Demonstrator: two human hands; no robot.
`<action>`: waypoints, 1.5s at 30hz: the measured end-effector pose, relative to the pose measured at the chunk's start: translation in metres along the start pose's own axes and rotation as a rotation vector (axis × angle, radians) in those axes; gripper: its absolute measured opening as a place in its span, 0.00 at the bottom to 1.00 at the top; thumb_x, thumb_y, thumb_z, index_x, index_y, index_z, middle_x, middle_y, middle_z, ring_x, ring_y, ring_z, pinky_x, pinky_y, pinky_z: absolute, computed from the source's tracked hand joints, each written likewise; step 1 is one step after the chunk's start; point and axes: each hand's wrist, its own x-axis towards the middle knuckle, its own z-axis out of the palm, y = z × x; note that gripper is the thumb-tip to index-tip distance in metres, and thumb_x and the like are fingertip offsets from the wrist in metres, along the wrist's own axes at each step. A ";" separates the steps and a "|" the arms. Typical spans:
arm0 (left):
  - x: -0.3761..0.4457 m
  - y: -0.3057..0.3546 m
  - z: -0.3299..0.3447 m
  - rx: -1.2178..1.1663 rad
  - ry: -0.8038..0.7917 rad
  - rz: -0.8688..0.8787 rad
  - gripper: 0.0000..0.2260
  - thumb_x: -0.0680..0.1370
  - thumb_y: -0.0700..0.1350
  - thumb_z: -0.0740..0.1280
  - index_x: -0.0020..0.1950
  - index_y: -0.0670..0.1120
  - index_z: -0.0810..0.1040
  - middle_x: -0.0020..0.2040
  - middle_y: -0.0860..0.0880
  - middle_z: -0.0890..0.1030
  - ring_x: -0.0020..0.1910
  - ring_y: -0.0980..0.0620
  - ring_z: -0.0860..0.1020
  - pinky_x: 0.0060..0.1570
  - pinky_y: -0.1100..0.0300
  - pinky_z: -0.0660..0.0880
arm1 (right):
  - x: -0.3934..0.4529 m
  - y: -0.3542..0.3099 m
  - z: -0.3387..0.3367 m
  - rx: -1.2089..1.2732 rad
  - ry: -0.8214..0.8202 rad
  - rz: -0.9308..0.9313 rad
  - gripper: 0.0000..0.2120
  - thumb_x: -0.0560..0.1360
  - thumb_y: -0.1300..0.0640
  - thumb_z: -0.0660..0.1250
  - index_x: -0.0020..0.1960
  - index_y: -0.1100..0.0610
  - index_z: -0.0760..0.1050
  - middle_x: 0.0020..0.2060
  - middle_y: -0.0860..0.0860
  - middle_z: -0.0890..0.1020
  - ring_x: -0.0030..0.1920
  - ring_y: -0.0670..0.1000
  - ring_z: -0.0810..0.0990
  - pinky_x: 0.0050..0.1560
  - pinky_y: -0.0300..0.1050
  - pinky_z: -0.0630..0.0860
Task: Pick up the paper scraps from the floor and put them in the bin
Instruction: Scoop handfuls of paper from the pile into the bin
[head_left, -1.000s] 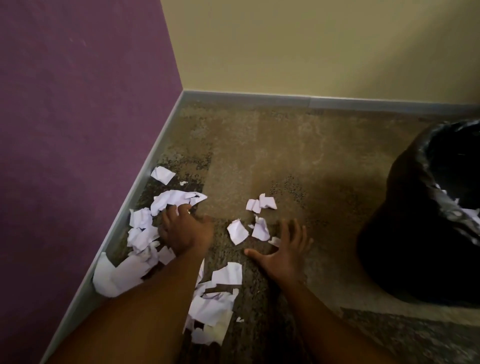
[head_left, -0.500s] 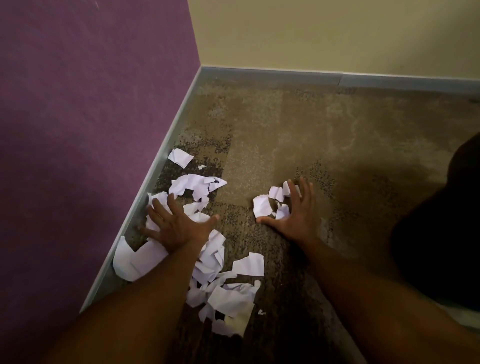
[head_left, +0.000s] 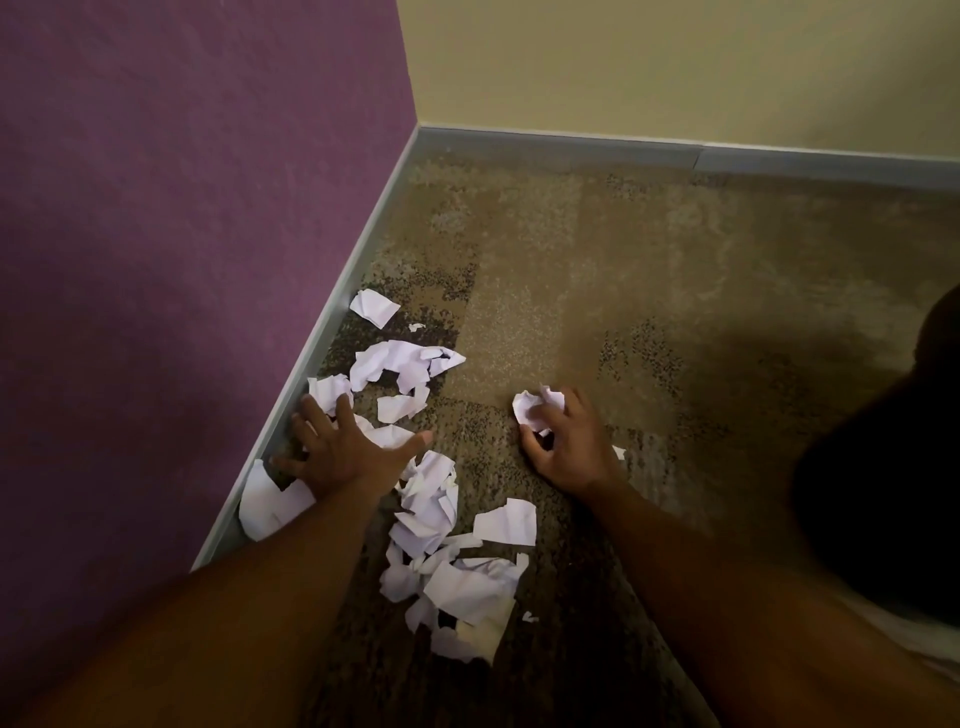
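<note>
The carpeted floor (head_left: 597, 291) fills the frame, and your bin (head_left: 883, 467) is only a dark bulk at the right edge, its contents out of sight. The paper scraps (head_left: 431, 499) lie scattered lower left along the baseboard. Your left hand (head_left: 343, 452) lies spread flat on them, likely to rake them together. Your right hand (head_left: 566, 447) curls round a small wad (head_left: 535, 408) at centre.

Bare carpet (head_left: 649, 270) lies open ahead of you, up to the cream wall. On your left the purple wall (head_left: 182, 208) and its baseboard (head_left: 358, 265) hem in the paper scraps (head_left: 441, 519). The dark bin (head_left: 883, 499) blocks your right side.
</note>
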 end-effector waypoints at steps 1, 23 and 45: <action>-0.001 -0.002 -0.001 -0.004 0.002 -0.001 0.57 0.57 0.82 0.60 0.79 0.55 0.51 0.80 0.43 0.44 0.78 0.40 0.45 0.71 0.30 0.47 | -0.003 0.002 0.000 -0.032 0.003 0.023 0.08 0.71 0.54 0.72 0.47 0.56 0.80 0.54 0.57 0.80 0.54 0.58 0.76 0.51 0.49 0.76; -0.055 -0.032 0.013 -0.249 -0.025 -0.262 0.37 0.72 0.67 0.66 0.75 0.52 0.61 0.76 0.43 0.57 0.75 0.38 0.54 0.66 0.33 0.62 | -0.079 -0.010 -0.032 -0.114 0.020 0.282 0.14 0.74 0.61 0.64 0.59 0.57 0.77 0.58 0.59 0.79 0.53 0.61 0.79 0.45 0.52 0.79; -0.110 -0.011 0.009 -0.528 -0.236 0.003 0.23 0.78 0.41 0.65 0.74 0.42 0.67 0.70 0.41 0.72 0.66 0.41 0.72 0.62 0.55 0.69 | -0.127 -0.080 -0.011 -0.124 -0.426 -0.295 0.45 0.64 0.19 0.57 0.74 0.42 0.63 0.77 0.55 0.62 0.77 0.59 0.59 0.72 0.67 0.54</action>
